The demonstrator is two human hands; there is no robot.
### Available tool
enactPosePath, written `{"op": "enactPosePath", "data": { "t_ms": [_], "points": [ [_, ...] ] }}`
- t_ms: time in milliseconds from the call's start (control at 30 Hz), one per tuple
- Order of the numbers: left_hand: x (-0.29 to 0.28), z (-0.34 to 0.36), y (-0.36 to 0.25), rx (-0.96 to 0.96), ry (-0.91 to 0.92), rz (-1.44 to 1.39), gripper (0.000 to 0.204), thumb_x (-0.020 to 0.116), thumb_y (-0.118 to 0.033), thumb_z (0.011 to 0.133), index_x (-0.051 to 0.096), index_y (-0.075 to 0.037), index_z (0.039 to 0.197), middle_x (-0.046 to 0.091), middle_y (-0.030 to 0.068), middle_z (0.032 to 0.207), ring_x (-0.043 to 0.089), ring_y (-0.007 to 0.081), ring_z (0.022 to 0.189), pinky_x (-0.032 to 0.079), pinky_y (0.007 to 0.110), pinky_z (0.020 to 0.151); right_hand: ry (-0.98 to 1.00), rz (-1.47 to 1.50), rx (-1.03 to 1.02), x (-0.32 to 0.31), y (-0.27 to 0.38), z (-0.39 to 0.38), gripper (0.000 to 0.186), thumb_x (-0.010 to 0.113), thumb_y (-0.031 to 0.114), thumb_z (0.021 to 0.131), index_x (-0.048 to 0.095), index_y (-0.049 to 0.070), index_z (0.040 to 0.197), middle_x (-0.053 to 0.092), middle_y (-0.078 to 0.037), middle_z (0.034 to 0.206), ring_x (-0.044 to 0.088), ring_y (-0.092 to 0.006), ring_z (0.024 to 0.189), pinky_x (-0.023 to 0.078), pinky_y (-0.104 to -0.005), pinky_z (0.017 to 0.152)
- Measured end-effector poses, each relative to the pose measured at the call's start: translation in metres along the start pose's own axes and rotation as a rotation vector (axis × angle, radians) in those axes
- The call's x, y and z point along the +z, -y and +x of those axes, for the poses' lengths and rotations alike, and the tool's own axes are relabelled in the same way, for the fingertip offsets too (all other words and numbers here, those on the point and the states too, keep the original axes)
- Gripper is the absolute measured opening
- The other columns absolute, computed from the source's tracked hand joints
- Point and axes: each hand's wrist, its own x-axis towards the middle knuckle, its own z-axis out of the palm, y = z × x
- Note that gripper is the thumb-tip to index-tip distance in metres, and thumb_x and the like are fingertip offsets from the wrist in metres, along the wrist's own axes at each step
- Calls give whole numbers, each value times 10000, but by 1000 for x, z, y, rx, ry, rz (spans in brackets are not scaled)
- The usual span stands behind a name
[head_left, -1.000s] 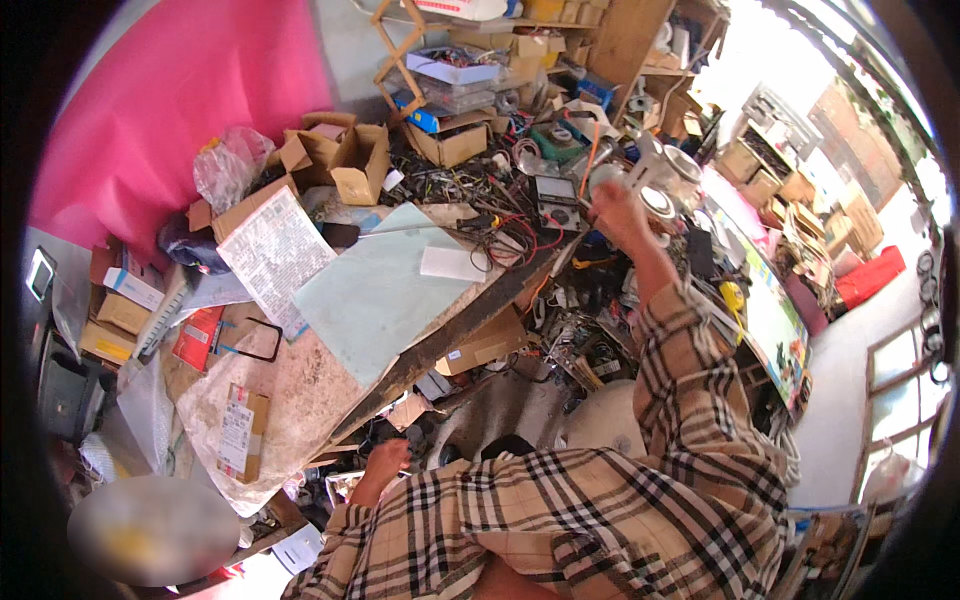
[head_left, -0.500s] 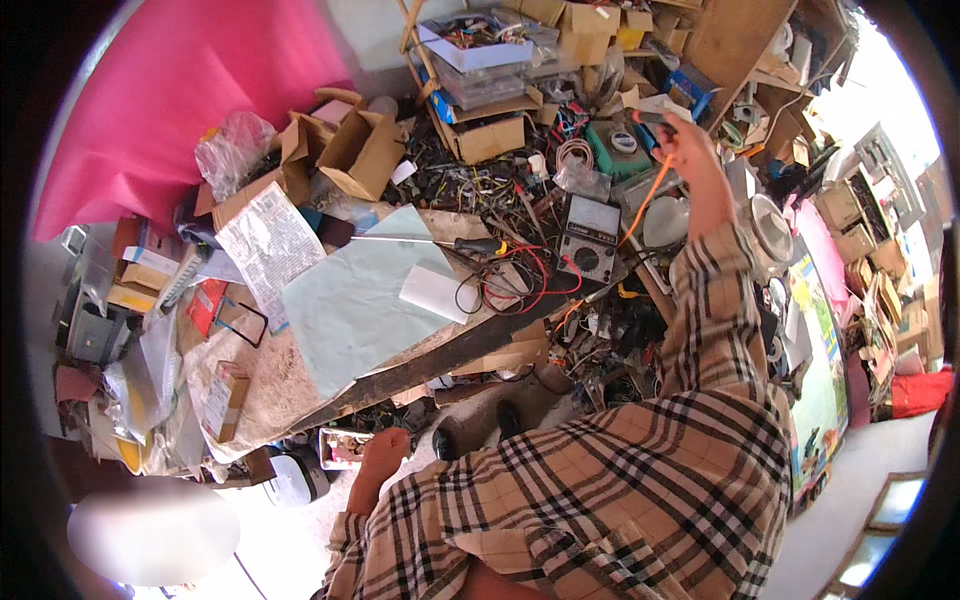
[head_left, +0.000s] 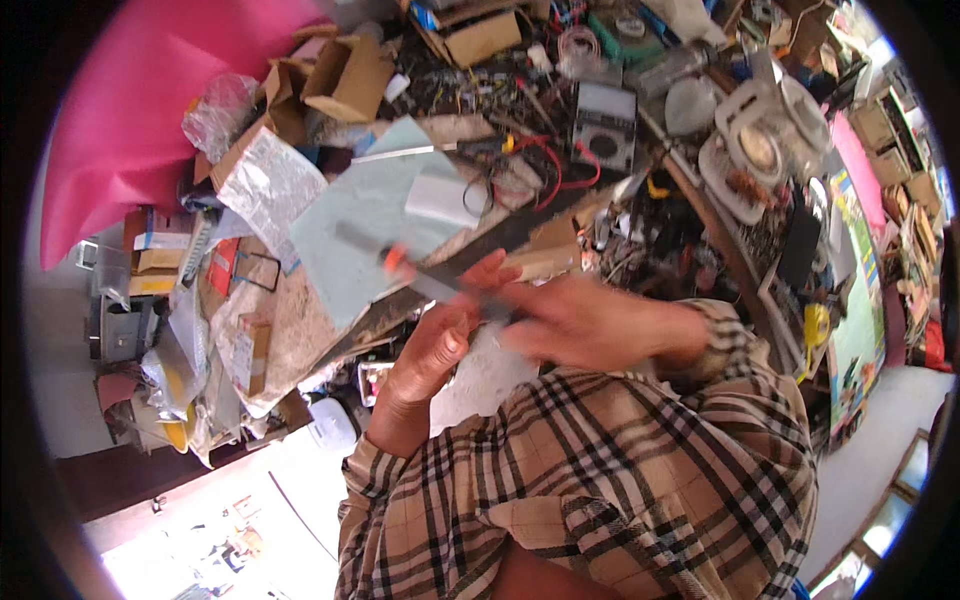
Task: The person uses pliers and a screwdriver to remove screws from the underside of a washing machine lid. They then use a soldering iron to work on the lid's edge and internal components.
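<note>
Just in front of the bench edge, my left hand (head_left: pixel 435 350) and my right hand (head_left: pixel 570 315) are together around a long, dark tool (head_left: pixel 393 260) with an orange band, tilted toward the upper left. Both hands have curled fingers closed on it; motion blur hides the tool's exact shape and details of the grip. Behind it on the bench lie a pale blue sheet (head_left: pixel 340 230), a white pad (head_left: pixel 435 200) and a meter (head_left: pixel 603 125) with red and black leads.
Open cardboard boxes (head_left: pixel 345 75) and tangled parts (head_left: pixel 450 105) crowd the bench's back, near a pink curtain (head_left: pixel 130 110). Cluttered wire and metal (head_left: pixel 640 245) lie below the bench edge. On the right are white plastic parts (head_left: pixel 740 150) and a colourful board (head_left: pixel 855 300).
My right hand has come down and left from the back clutter with the dark tool. My left hand has risen to meet it. The view has shifted.
</note>
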Motion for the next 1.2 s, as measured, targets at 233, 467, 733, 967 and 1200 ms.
{"op": "enactPosePath", "data": {
  "t_ms": [233, 467, 733, 967, 1200],
  "points": [
    [-17, -175, 34, 199, -522, -262, 415, 347, -344, 953, 521, -5, 1118, 579, 237, 1105, 524, 341, 1114, 348, 473, 1008, 144, -278, -453, 176, -81, 71, 269, 539, 269, 869, 548, 16, 958, 599, -177, 880, 590, -363, 780, 462, -441, 682],
    [-16, -487, 21, 475, -1121, -266, 277, 371, -279, 986, 526, -60, 917, 270, -39, 419, 197, 72, 349, 210, 248, 382, 491, -765, -100, 320, -211, 128, 214, 520, 245, 854, 579, 52, 782, 572, -131, 741, 586, -326, 749, 454, -462, 631],
    [-1, -734, 62, 349, -1359, -396, 135, 477, -94, 905, 486, -100, 770, 417, -21, 576, 330, 71, 425, 295, 234, 414, 553, -1162, 235, 418, -225, 120, 171, 564, 134, 711, 625, -4, 632, 597, -173, 617, 640, -361, 700, 487, -441, 575],
    [16, -969, 182, 169, -960, -467, 167, 598, -190, 854, 636, -28, 857, 476, -11, 523, 456, 89, 447, 341, 245, 418, 619, -1108, 207, 808, -102, 110, 209, 550, 181, 753, 637, 8, 675, 605, -164, 667, 631, -342, 706, 494, -440, 601],
    [71, -1144, 109, 182, -779, -238, 292, 575, -294, 894, 629, -7, 890, 507, -17, 575, 450, 75, 538, 343, 237, 528, 625, -921, 55, 1061, 8, 61, 248, 537, 227, 794, 649, 20, 718, 612, -155, 717, 621, -323, 713, 501, -438, 626]
  ]
}}
